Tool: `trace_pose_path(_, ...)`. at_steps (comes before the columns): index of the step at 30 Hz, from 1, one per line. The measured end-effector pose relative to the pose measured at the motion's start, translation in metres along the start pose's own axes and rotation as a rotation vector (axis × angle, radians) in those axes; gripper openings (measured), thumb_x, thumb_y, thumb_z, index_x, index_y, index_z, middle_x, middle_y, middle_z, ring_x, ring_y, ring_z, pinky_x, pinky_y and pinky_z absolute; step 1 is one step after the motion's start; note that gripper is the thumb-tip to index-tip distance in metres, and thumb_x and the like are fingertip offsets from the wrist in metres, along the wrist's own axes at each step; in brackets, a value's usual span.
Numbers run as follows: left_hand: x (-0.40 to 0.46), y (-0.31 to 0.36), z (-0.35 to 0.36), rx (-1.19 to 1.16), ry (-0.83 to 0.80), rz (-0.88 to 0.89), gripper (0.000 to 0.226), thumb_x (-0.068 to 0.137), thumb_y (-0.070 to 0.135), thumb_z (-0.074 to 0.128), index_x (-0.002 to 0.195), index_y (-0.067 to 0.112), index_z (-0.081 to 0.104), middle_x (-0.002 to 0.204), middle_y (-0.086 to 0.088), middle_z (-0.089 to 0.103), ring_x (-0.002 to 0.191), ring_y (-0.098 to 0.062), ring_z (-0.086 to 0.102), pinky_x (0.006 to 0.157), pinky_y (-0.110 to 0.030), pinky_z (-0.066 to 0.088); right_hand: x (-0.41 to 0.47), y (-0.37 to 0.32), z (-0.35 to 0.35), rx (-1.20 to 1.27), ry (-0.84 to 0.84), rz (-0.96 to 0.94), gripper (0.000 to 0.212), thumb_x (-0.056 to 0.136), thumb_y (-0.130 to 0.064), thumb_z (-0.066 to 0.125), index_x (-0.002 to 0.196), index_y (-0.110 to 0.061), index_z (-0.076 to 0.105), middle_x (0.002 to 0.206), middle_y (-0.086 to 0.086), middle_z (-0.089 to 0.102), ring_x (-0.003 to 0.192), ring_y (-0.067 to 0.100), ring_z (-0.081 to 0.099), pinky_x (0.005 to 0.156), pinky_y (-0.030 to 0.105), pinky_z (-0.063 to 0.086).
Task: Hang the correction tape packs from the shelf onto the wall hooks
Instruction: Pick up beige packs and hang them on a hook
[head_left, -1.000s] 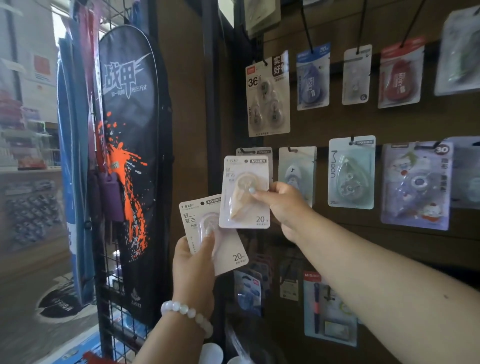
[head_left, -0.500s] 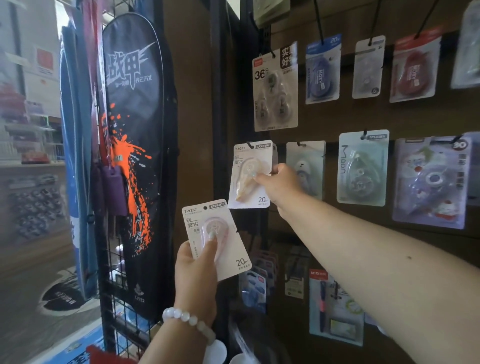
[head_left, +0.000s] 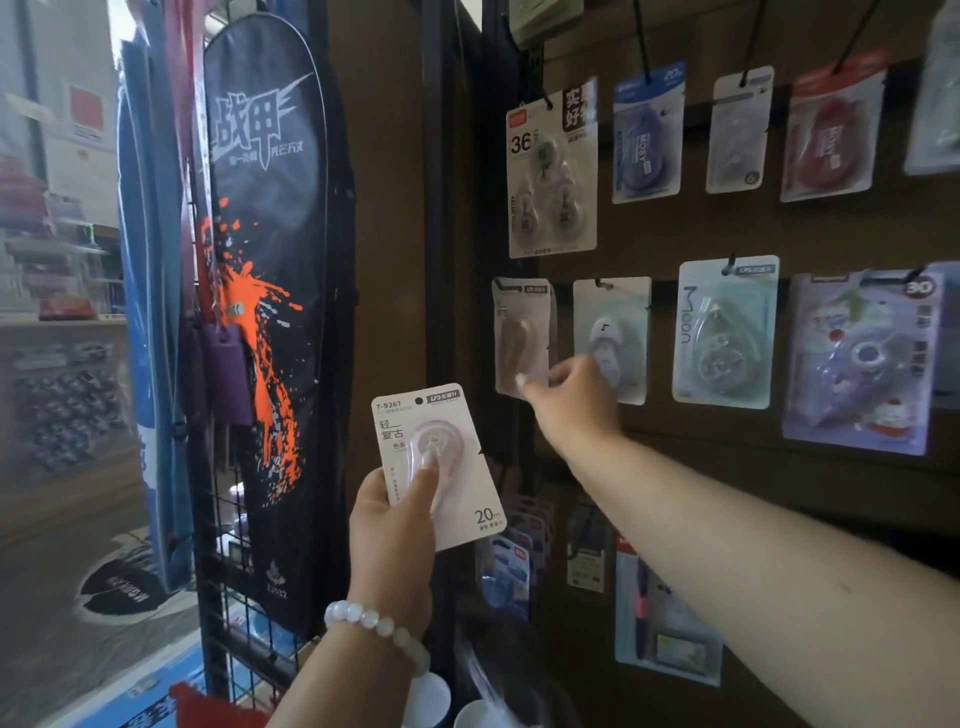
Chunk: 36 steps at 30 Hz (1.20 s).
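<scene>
My left hand (head_left: 395, 525) holds a white correction tape pack (head_left: 402, 426) with a pink dispenser upright at chest height, thumb pressed on the blister. A beige correction tape pack (head_left: 522, 332) hangs on the leftmost wall hook (head_left: 501, 283) of the middle row. My right hand (head_left: 571, 400) reaches to that pack's lower right corner, with its thumb on the bottom edge and its fingers curled. The hand is blurred.
Other tape packs hang on the brown wall: a three-pack (head_left: 551, 171) above, a white pack (head_left: 612, 338) and a teal "Moon" pack (head_left: 724, 332) to the right. A black racket bag (head_left: 275, 291) hangs on a wire grid at the left. More goods hang below.
My right hand carried the beige pack up and back to the leftmost middle hook, where it now hangs. The left hand stayed low with its pack, and the view shifted slightly.
</scene>
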<state>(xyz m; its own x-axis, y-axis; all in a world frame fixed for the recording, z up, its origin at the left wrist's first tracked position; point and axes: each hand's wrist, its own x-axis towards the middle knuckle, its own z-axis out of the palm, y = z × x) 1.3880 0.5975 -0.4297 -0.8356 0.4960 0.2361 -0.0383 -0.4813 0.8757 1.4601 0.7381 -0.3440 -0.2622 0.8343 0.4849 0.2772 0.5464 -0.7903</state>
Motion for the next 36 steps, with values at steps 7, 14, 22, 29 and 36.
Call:
trace_pose_path(7, -0.005, 0.009, 0.011, 0.016, -0.082, 0.013, 0.023, 0.087, 0.033, 0.072, 0.103, 0.016, 0.069, 0.097, -0.011, 0.076, 0.091, -0.032, 0.074, 0.083, -0.057, 0.059, -0.074, 0.013, -0.015, 0.348, -0.606, 0.06, 0.023, 0.084, -0.027, 0.071, 0.099, -0.011, 0.068, 0.093, 0.004, 0.074, 0.082, 0.014, 0.071, 0.067, 0.019, 0.056)
trace_pose_path(14, -0.004, 0.01, 0.017, 0.041, -0.095, 0.024, 0.025, 0.094, 0.038, 0.06, 0.11, 0.019, 0.065, 0.099, -0.006, 0.075, 0.085, -0.018, 0.074, 0.065, -0.03, 0.056, -0.042, -0.001, -0.019, 0.404, -0.314, 0.066, 0.013, 0.087, -0.021, 0.067, 0.079, -0.011, 0.065, 0.082, 0.011, 0.07, 0.067, 0.017, 0.062, 0.05, 0.019, 0.047)
trace_pose_path(22, -0.008, 0.004, 0.018, 0.048, -0.072, -0.024, 0.021, 0.097, 0.034, 0.056, 0.105, 0.018, 0.066, 0.094, -0.008, 0.074, 0.08, -0.02, 0.071, 0.064, -0.031, 0.053, -0.008, -0.022, -0.017, 0.335, -0.095, 0.047, 0.027, 0.089, -0.027, 0.065, 0.096, -0.001, 0.065, 0.081, 0.008, 0.066, 0.056, 0.015, 0.057, 0.059, 0.028, 0.05)
trace_pose_path(29, -0.008, 0.002, 0.017, 0.039, -0.057, -0.047, 0.02, 0.099, 0.032, 0.054, 0.103, 0.017, 0.067, 0.091, -0.009, 0.073, 0.074, -0.019, 0.068, 0.059, -0.028, 0.051, -0.002, -0.023, -0.009, 0.33, -0.054, 0.112, 0.023, 0.089, -0.024, 0.065, 0.095, -0.002, 0.064, 0.084, 0.011, 0.067, 0.052, 0.015, 0.058, 0.072, 0.035, 0.055)
trace_pose_path(36, -0.01, -0.008, 0.014, 0.04, -0.056, -0.08, 0.022, 0.099, 0.031, 0.054, 0.101, 0.015, 0.068, 0.087, -0.009, 0.073, 0.07, -0.018, 0.068, 0.057, -0.027, 0.051, 0.012, -0.027, 0.001, 0.286, 0.007, 0.213, 0.004, 0.095, -0.017, 0.055, 0.097, -0.013, 0.055, 0.062, -0.002, 0.051, 0.055, 0.014, 0.061, 0.066, 0.029, 0.059)
